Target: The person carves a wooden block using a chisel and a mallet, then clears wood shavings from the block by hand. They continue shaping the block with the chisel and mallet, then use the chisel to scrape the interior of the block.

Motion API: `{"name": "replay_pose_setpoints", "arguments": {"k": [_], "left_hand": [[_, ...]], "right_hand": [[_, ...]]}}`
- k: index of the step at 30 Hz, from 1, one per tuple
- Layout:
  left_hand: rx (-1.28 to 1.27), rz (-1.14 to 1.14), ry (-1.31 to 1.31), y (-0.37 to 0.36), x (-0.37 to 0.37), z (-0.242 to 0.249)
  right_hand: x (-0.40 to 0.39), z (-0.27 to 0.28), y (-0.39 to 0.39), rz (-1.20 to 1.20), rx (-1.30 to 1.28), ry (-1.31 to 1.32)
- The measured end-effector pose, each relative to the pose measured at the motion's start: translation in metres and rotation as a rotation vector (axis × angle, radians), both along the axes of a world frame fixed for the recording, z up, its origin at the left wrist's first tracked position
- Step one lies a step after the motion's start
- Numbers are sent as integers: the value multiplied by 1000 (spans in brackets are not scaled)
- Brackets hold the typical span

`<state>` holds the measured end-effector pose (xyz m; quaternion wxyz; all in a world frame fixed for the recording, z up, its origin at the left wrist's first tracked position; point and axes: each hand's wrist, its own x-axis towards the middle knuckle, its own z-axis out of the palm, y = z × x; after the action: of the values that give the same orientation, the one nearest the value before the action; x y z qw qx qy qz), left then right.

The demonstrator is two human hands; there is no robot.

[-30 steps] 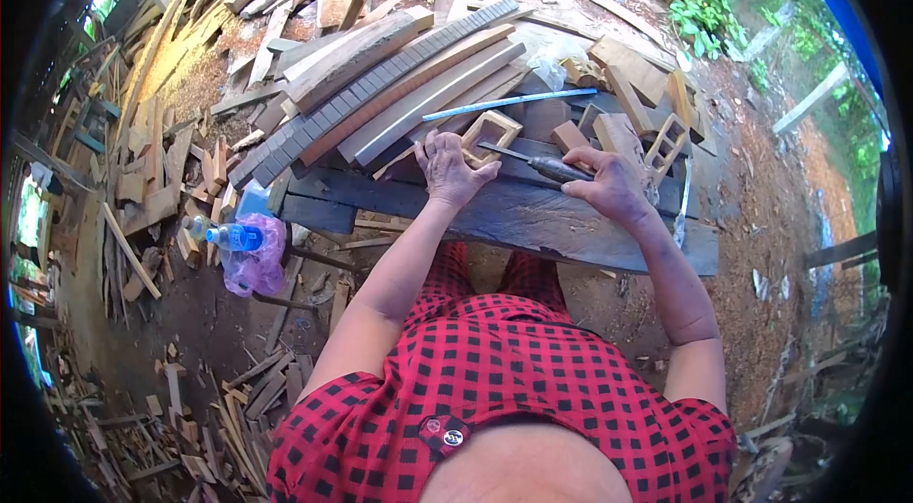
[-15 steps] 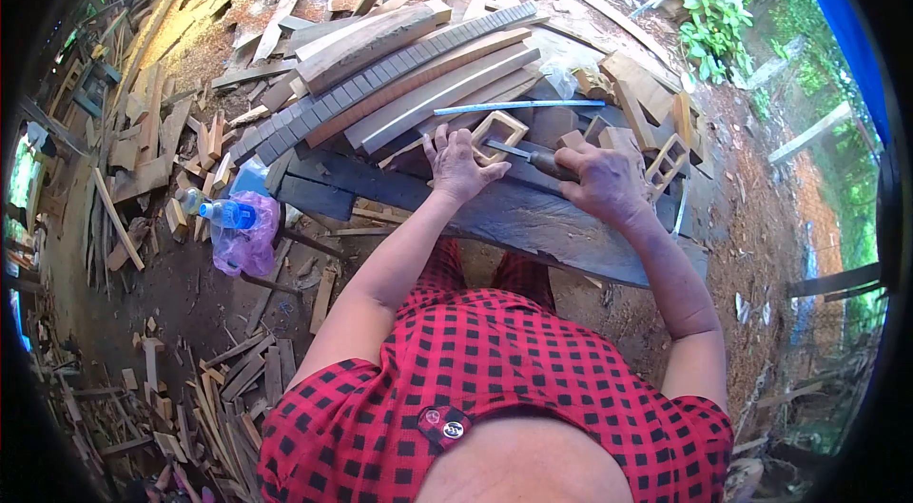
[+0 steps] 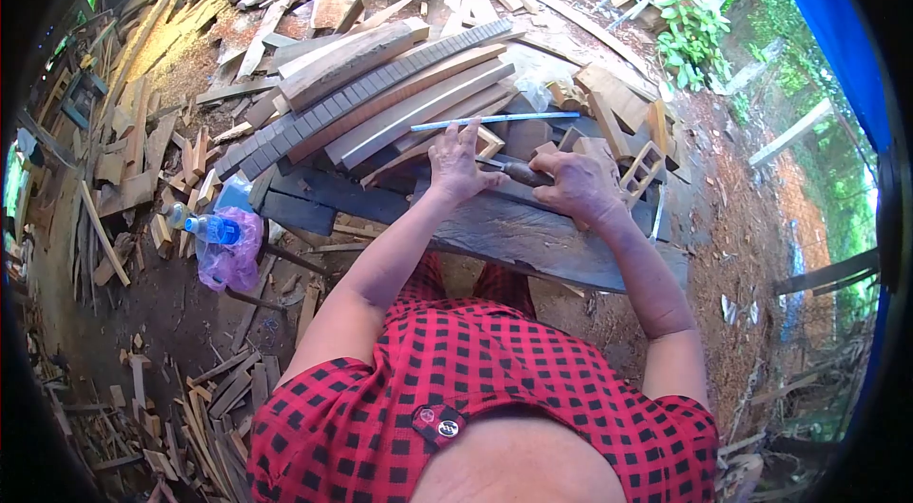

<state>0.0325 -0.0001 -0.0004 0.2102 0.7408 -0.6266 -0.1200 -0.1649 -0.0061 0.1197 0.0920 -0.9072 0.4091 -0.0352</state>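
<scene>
Our left hand (image 3: 456, 164) presses flat on the small wooden frame (image 3: 489, 142) mid-bench (image 3: 533, 237); our right hand (image 3: 575, 184) fists the chisel (image 3: 518, 170), its blade at the frame. We judge the trimming underway; more frames (image 3: 642, 170) lie rightward.

The left hand (image 3: 455, 165) lies over most of the small wooden frame (image 3: 489, 142), so only 1 corner shows. The right hand (image 3: 577, 185) wraps the chisel handle (image 3: 526, 174), hiding its rear end, and the blade tip is too small to make out. The person's legs disappear under the dark bench plank (image 3: 533, 232). The fisheye edge blurs the scrap wood (image 3: 143, 389).
</scene>
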Motion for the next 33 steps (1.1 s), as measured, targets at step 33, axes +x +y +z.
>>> {"name": "replay_pose_setpoints", "arguments": {"k": [33], "left_hand": [[-642, -477, 490, 7, -44, 8]], "right_hand": [[-123, -117, -40, -780, 60, -100]]}}
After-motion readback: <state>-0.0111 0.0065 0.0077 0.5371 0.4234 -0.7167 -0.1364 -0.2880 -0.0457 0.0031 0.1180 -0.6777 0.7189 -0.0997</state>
